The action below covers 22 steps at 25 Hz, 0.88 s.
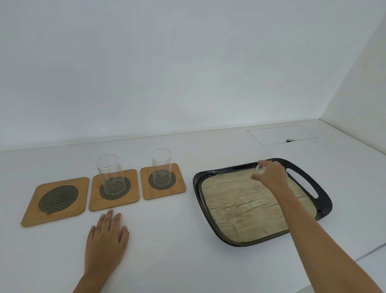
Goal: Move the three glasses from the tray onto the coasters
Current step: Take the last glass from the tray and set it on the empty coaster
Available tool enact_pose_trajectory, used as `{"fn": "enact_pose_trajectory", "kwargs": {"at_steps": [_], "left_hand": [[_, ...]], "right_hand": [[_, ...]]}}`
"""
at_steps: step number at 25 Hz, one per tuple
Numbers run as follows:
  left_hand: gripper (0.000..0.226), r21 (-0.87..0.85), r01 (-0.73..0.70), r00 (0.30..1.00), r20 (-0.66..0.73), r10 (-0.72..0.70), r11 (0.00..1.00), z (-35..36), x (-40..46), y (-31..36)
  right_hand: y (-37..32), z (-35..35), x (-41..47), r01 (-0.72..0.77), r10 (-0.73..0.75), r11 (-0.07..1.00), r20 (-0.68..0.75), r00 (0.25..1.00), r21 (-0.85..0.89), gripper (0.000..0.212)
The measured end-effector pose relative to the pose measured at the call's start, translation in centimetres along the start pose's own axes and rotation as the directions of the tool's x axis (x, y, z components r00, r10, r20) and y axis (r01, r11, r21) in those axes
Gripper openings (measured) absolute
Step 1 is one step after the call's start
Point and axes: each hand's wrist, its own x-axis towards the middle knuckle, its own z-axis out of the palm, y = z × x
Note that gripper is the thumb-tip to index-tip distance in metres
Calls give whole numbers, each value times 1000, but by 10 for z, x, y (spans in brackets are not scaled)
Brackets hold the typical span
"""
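Three square wooden coasters with dark mesh centres lie in a row on the white counter. The left coaster is bare. A clear glass stands on the middle coaster, and another glass stands on the right coaster. At the far side of the black tray, which has a wood-look floor, my right hand is closed around the third glass; the hand hides most of it. My left hand rests flat on the counter in front of the middle coaster.
A rectangular flush panel with a small dark notch sits in the counter at the back right. White walls close the back and the right side. The counter's front edge runs diagonally at the lower right.
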Motion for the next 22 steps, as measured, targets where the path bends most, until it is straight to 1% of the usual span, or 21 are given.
{"fn": "enact_pose_trajectory", "kwargs": {"at_steps": [3,6,8,9,10,11,12,13,14,16,17,19,20,22], "left_hand": [[65,16,-5,1000,1,5,1000,2,-1,-2],[65,4,5,998,63,-6,1000,1,-3,-1],[57,-29,36,994,105,-32,999,-1,0,-2],[51,-70,59,987,156,-47,996,-4,3,-3],[50,-176,86,974,222,-46,981,-9,7,-2],[54,-326,127,956,292,-28,937,-16,9,0],[61,-486,153,950,313,8,861,-23,10,3],[72,-619,148,960,276,37,771,-31,10,9],[84,-705,121,972,227,60,698,-40,9,16],[97,-777,43,981,153,122,628,-52,6,28],[99,-786,8,979,132,156,618,-57,4,32],[96,-800,-50,977,84,195,598,-62,3,33],[91,-808,-64,981,57,186,585,-63,3,31],[77,-825,-56,993,12,116,563,-62,0,23]], "right_hand": [[-12,-1,-5,43,-39,997,-52,998,66,57],[-42,-6,-18,151,-132,976,-125,983,157,58],[-70,-10,-30,229,-201,945,-135,970,233,59],[-85,-10,-40,261,-239,925,-113,964,277,58],[-101,-8,-51,284,-276,902,-70,959,326,58],[-116,-3,-64,302,-321,877,-13,947,375,57],[-130,3,-78,323,-377,848,51,925,419,55],[-144,11,-92,352,-442,821,110,890,450,54],[-158,20,-107,393,-510,796,163,844,460,54],[-183,38,-133,508,-636,746,235,735,431,52],[-194,47,-144,566,-687,714,257,680,412,51],[-212,62,-164,643,-755,655,293,587,397,52],[-219,68,-172,667,-778,628,301,552,401,53],[-231,78,-184,686,-810,586,297,505,431,53]]}}
